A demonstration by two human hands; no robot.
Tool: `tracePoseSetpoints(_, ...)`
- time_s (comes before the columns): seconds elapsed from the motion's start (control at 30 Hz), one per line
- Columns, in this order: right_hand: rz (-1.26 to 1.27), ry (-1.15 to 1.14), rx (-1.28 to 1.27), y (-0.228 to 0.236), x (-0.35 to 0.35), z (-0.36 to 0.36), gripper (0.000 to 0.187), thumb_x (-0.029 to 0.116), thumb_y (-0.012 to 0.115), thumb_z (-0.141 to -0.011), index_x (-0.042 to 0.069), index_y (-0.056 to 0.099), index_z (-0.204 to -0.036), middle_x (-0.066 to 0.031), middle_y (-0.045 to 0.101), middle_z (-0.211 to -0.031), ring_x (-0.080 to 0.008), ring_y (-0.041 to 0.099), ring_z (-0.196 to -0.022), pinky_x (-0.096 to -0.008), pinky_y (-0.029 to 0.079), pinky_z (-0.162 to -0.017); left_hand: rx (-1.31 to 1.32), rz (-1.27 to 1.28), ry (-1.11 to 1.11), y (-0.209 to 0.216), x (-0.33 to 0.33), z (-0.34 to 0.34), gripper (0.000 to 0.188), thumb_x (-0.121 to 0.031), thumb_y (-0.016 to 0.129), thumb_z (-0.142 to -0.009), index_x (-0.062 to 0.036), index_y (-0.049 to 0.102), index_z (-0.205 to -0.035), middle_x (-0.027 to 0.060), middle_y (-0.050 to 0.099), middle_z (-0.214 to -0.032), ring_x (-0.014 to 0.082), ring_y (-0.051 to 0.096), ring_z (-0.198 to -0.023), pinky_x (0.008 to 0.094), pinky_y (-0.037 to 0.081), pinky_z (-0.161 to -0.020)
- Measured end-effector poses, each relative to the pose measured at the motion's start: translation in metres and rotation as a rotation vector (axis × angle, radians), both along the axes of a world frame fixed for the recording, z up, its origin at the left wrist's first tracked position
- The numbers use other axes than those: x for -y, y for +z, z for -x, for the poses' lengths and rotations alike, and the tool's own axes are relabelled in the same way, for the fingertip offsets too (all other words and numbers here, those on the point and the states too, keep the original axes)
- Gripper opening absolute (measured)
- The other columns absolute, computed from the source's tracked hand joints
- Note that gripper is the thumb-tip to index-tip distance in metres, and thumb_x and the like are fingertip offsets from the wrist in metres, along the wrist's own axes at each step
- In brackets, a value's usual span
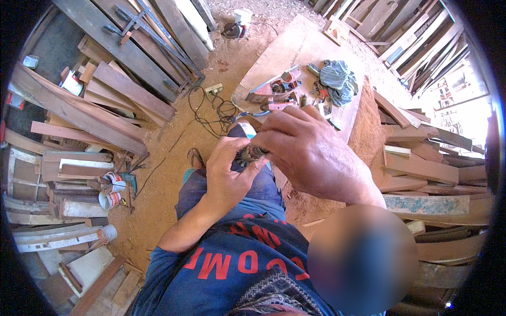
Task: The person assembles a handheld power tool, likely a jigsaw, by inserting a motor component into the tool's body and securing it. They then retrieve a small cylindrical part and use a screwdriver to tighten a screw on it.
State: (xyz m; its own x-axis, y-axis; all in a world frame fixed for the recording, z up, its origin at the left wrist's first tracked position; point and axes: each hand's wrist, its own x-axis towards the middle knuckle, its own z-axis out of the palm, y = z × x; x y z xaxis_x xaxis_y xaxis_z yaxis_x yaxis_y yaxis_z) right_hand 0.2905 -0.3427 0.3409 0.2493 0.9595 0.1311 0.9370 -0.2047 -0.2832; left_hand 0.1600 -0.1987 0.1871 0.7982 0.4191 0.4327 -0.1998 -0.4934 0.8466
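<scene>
In front of my body, over my lap, my left hand (226, 171) pinches a small dark, rounded machine part (253, 153) with a ridged, metallic look. Its thumb and index finger lie around the part's near and left sides. My right hand (311, 150) is curled over the part from the right, fingertips bunched against its upper side. Whether those fingertips hold a separate small piece is hidden. Just beyond the fingers, a dark and white-blue surface (243, 129) shows; its kind cannot be made out.
Ahead lies a board (303, 45) bearing red power-tool parts (284, 87) and a bundled grey-blue cloth (339, 81). Black cable (211, 113) coils on the dusty floor near a power strip (214, 88). Stacked planks (421, 168) stand right; timber, clamps (139, 23) and buckets (109, 200) left.
</scene>
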Motion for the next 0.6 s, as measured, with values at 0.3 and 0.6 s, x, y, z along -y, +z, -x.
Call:
tracePoseSetpoints(0.3,0.033,-0.039,0.013,0.003,-0.002,0.002,0.028,0.027,0.083,-0.09,0.008,0.074,-0.109,-0.0104,0.069,-0.107,-0.0359,0.066,-0.119,-0.0493,0.051,-0.098,-0.016,0.029,-0.005,0.0,0.001,0.003,0.048,-0.003,0.092,-0.077,-0.004,0.07,-0.12,0.0167,0.069,-0.107,0.0369,0.07,-0.099,0.0426,0.056,-0.087)
tracePoseSetpoints(0.6,0.041,-0.02,0.018,0.002,0.001,0.001,0.03,0.029,0.082,-0.09,0.01,0.075,-0.111,-0.0099,0.07,-0.113,-0.0364,0.067,-0.124,-0.0485,0.051,-0.101,0.021,0.015,-0.016,-0.003,0.0,0.001,0.048,-0.004,0.092,-0.079,-0.0036,0.07,-0.121,0.0168,0.069,-0.108,0.0364,0.07,-0.099,0.0418,0.056,-0.087)
